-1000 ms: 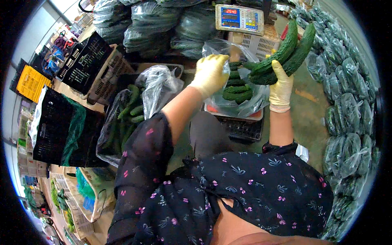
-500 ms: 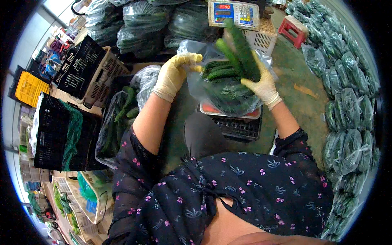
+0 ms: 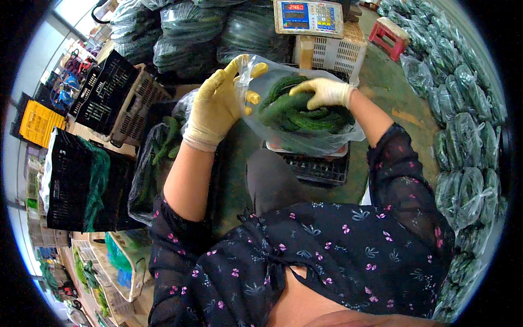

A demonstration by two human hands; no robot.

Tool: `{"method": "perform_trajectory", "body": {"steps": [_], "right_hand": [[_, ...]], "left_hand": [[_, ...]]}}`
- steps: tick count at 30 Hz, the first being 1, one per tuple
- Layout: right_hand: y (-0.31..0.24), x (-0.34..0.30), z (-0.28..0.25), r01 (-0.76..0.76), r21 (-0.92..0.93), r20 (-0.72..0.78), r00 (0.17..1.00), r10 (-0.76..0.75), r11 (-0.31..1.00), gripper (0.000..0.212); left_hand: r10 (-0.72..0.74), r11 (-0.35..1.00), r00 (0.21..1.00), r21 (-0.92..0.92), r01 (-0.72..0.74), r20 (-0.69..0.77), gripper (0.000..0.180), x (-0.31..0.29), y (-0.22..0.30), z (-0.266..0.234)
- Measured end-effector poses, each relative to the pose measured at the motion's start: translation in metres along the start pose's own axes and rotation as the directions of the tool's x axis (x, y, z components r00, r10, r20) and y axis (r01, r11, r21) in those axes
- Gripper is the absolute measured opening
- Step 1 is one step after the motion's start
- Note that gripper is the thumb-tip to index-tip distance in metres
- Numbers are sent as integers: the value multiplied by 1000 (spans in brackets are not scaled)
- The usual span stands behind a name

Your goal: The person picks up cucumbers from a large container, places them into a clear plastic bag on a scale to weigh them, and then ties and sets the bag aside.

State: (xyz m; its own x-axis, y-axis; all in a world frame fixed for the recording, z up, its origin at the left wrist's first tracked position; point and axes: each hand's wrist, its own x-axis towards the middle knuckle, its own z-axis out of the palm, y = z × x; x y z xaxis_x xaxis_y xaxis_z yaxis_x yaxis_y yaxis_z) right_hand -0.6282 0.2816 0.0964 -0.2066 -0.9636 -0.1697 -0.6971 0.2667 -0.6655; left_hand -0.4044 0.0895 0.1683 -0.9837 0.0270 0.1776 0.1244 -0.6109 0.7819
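A clear plastic bag point(image 3: 327, 143) full of dark green cucumbers point(image 3: 283, 111) rests on the scale's platform point(image 3: 340, 151) in front of me. My left hand point(image 3: 218, 103), in a pale yellow glove, has its fingers curled at the bag's left rim, with film between and over them. Inside the bag's mouth, my gloved right hand point(image 3: 324, 94) lies over the upper cucumbers, thumb and fingers around one of them. The fingertips partly hide that cucumber. The scale's display panel point(image 3: 309, 19), with lit red digits, stands beyond the bag.
Another open bag of cucumbers point(image 3: 150, 169) sits at my left beside black crates point(image 3: 76, 185). Packed bags point(image 3: 193, 41) are stacked at the back, and more bagged cucumbers point(image 3: 466, 141) line the right. A red-and-white stool point(image 3: 389, 38) and white crate point(image 3: 348, 52) stand farther back.
My right hand has lowered the raised cucumbers into the bag and now reaches in from the right. My left hand has shifted slightly left with the rim. The display digits differ.
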Motion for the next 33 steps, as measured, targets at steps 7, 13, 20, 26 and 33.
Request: {"method": "perform_trajectory", "body": {"steps": [7,13,20,26,33], "right_hand": [[77,-36,-22,-533,-6,-366,789,494,846,52],[68,-128,-50,-598,6,-333,755,565,802,56],[9,-102,-148,-550,-302,-773,619,137,779,52],[21,-120,-74,-494,-284,-605,757,247,822,56],[-11,-91,-25,-378,-84,-317,887,335,922,47]], "left_hand": [[13,996,992,-84,-24,-129,62,-11,7,-2],[15,1000,992,3,-15,-129,57,7,20,0],[41,991,983,135,-16,-180,46,61,90,8],[-11,982,987,182,41,-161,40,38,46,-21],[-114,992,976,28,121,-184,38,7,9,-40]]}}
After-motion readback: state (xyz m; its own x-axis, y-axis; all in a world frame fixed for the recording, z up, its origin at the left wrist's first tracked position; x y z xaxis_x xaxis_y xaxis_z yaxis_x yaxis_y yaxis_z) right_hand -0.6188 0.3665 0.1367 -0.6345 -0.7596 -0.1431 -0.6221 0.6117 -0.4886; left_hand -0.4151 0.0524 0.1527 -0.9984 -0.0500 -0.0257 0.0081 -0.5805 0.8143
